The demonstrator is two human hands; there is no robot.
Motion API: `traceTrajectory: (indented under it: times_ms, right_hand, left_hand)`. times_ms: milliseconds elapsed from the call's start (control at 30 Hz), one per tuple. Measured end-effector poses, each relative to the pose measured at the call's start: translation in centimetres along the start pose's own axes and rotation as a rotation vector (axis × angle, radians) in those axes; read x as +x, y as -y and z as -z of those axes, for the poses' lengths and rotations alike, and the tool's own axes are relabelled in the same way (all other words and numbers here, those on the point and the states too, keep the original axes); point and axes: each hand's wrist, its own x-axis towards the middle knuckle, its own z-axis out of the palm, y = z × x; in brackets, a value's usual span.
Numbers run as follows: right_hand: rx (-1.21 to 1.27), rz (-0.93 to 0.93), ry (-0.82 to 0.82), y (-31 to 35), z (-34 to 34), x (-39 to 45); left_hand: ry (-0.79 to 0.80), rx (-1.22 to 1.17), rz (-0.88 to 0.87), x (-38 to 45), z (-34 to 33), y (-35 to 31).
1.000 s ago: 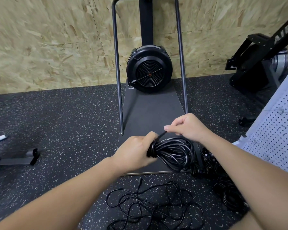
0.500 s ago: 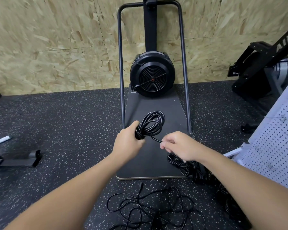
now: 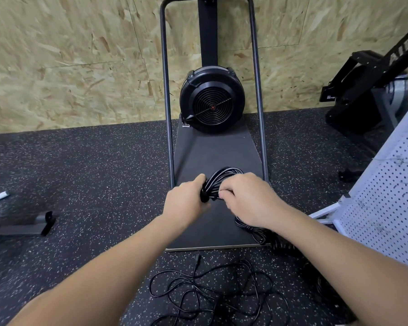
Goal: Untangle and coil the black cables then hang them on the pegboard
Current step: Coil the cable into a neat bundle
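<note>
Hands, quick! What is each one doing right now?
Left hand: closed around the coiled black cable, gripping the bundle.
Right hand: fingers curled, pinching a strand of the same cable at the coil.

Black cables (image 3: 224,178) (speckled floor (image 3: 92,165)).

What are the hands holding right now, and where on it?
Both hold the coiled black cable. The left hand grips the bundle at its gathered near end; the right hand pinches strands right beside it.
</note>
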Motion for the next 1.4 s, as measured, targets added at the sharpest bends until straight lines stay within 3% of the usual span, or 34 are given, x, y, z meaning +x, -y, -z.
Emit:
traceTrajectory:
  times_ms: [67,167,300,600,900,1033,1167,1300,1400]
  right_hand:
    - [0.179,-0.051,-0.014,-0.9,0.3,0.3]
    - [0.688,-0.203,-0.014,-1.0,0.7,0.5]
    - [1.109,-0.237,0.071,-1.7,1.9,0.7]
    - [0.879,-0.156,0.052,-2.1,1.5,0.8]
    - [1.262,-0.043,0.201,-1.5,2.6,0.8]
    - [1.303,0.020,0.301,-1.3,2.8,0.7]
    - [1.294,0.001,0.233,-1.2,2.1,0.8]
    - [1.311,-0.100,0.041,-1.4,2.4,1.4]
    - [1.212,-0.154,0.025,-1.9,3.0,1.7]
  left_hand:
    - [0.019,-0.028,-0.051,-0.6,-0.1,-0.6]
    - [0.089,-0.119,-0.062,-1.3,-0.4,-1.3]
    - [0.225,-0.476,-0.132,-1.5,-0.8,-1.5]
    - [0.343,-0.906,-0.049,-1.8,0.4,-1.9]
    - [0.562,-1.241,0.062,-1.7,2.8,-1.6]
    - [0.685,-1.400,0.083,-2.3,2.8,-2.4]
    - [0.631,-1.445,0.114,-2.4,2.8,-3.4]
    - [0.443,-1.331,0.275,-2.2,3.0,-4.3]
    - [0.352,-1.254,0.281,-1.6,3.0,-4.1]
